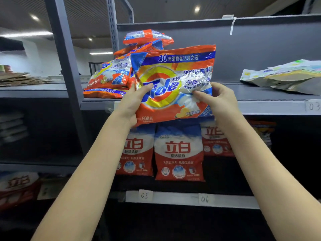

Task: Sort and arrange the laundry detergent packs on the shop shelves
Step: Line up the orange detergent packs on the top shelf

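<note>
Gripping both lower sides, an orange Tide pack (175, 84) is held upright before the upper shelf (271, 106).
It is pinched by the left hand (133, 103) and right hand (220, 100); its crinkled foil front reads 508 grams. More orange packs (111, 75) are piled behind, red-and-white packs (178, 152) stood below, perhaps three.

Held pack (175, 84) hides the rear packs (111, 75).

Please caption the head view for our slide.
Both hands, left hand and right hand, hold an orange plastic detergent pack before grey shelves.
</note>
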